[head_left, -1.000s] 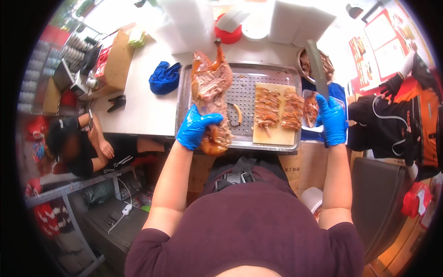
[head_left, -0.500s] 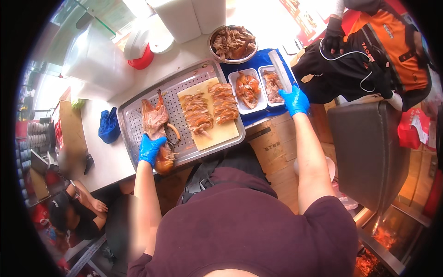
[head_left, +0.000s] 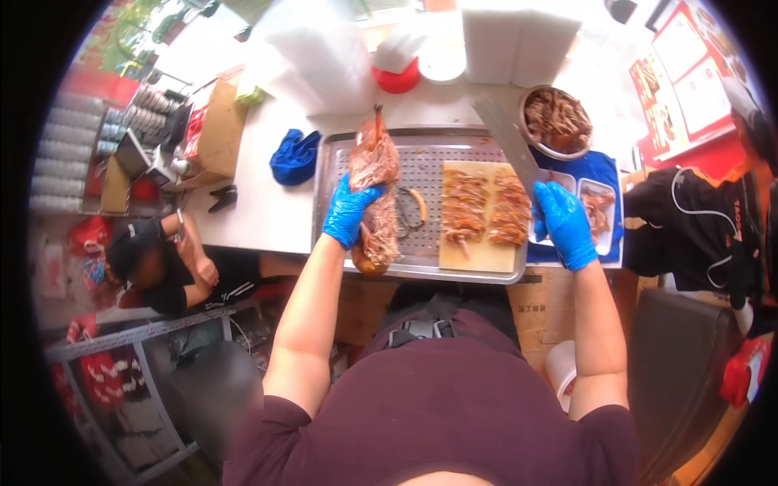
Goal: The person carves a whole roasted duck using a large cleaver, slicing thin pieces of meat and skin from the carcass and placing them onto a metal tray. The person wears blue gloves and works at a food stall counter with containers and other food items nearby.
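Place: a food stall that sells roast meat.
Counter [head_left: 267, 219]: white, with a big metal tray [head_left: 421, 267].
Food: roast duck [head_left: 374, 174], cut meat on a board [head_left: 478, 251], a bowl of meat [head_left: 557, 121].
Tool: a cleaver [head_left: 506, 138].
Nearby: stacked cups [head_left: 81, 138], white boxes [head_left: 519, 40], food pictures on a red sign [head_left: 681, 89].

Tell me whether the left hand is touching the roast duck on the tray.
Touching. The head view shows the blue-gloved left hand wrapped onto the roast duck, fingers overlapping its side with no gap.
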### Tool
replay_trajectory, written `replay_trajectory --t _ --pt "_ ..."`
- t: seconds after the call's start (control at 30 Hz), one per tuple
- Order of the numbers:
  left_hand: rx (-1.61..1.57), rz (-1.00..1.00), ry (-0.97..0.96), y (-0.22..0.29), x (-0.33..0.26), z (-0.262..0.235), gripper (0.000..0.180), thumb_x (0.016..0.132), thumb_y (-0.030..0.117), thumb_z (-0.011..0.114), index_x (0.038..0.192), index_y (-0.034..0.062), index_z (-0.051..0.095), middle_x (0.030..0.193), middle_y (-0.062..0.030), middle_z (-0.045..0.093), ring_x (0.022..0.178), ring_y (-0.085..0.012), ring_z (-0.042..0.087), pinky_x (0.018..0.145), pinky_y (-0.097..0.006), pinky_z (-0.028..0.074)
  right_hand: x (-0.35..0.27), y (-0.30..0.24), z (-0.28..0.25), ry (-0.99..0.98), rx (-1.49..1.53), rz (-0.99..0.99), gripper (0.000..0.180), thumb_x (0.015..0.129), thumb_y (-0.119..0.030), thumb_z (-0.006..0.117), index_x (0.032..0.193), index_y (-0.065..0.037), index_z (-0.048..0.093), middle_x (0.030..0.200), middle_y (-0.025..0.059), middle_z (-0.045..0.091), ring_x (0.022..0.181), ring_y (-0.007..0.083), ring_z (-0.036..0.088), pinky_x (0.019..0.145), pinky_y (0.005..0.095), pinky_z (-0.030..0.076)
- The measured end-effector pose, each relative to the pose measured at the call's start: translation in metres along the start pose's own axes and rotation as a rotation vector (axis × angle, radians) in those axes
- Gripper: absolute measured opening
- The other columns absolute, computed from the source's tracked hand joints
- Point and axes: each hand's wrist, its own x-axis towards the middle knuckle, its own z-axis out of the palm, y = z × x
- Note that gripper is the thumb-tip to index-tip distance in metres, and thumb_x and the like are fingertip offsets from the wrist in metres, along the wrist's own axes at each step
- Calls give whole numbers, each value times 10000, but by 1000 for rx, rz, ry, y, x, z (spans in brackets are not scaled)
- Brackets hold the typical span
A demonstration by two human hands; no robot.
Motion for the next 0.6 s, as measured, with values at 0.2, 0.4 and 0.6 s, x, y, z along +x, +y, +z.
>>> replay_trajectory --t 0.2,0.4,0.6 --pt "-383 -84 -287 68 -55 25 615 773 156 772 1321 42 518 1132 -92 645 988 -222 650 881 -354 538 74 -112 55 -100 72 -279 254 982 -283 559 986 -46 650 664 114 617 500 201 613 497 338 489" --pt "-434 -68 -389 83 -85 29 681 753 205 791 1343 45 489 1140 -94 631 978 -230 650 882 -359 537 93 -186 91 107 -300 -669 343 976 -420 531 893 -131 697 662 154 624 588 345 629 522 392 491" --pt "-546 -37 -345 72 -85 14 642 790 171 775 1349 43 487 1168 -84 621 1023 -208 629 898 -341 529 62 -175 107 -89 -269 -501 362 990 -424 496 939 -143 719 737 164 648 659 360 638 559 405 497"
